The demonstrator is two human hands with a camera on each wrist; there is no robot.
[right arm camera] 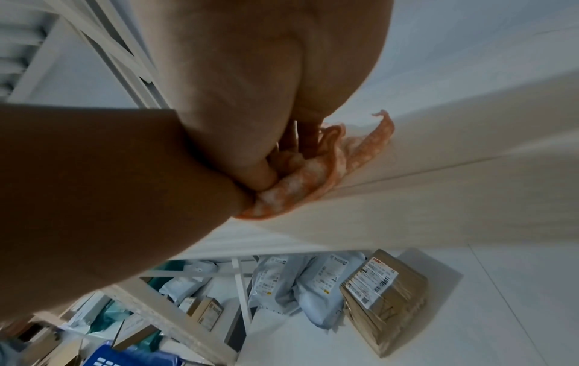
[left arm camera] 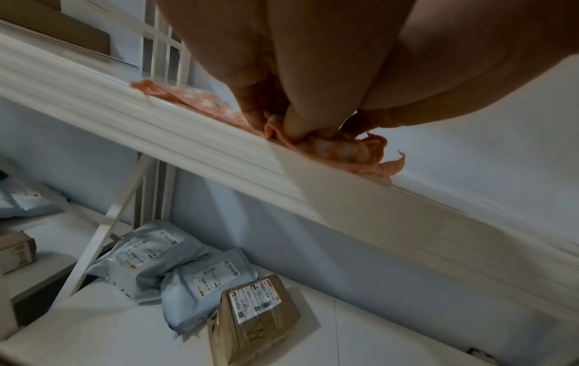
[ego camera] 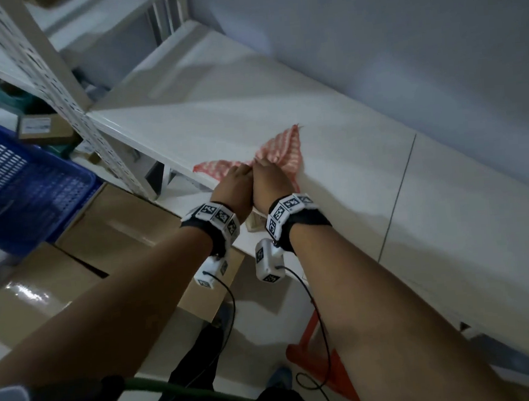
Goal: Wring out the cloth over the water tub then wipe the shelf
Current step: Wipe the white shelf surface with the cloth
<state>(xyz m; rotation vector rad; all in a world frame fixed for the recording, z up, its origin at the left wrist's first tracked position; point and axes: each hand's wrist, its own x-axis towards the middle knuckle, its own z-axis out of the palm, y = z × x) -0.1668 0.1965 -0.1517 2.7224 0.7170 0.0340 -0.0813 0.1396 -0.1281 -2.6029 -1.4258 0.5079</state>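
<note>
Judging from where things lie, the wringing step is taken to be finished and the wiping step is under way, since the cloth (ego camera: 280,154) is already spread on the white shelf (ego camera: 334,176) and no water tub can be made out in any view. Going from left to right, a blue basket (ego camera: 18,185) is seen on cardboard boxes (ego camera: 123,230) beside the shelf's perforated upright, then the left hand (ego camera: 235,183), then the right hand (ego camera: 271,182), the two pressed side by side at the shelf's front edge. The middle of the cloth is bunched under both hands: in the left wrist view the fingers (left arm camera: 294,123) are curled into its folds, and in the right wrist view the fingers (right arm camera: 263,173) are likewise pinched round a gathered wad, so both hands are judged to be gripping it. One corner of the cloth is left trailing to the left along the edge, another fanned out toward the wall. On the lower shelf grey mailer bags (left arm camera: 175,270) and a taped parcel (left arm camera: 253,314) are seen. Most of the shelf surface to the right appears still to be covered.
</note>
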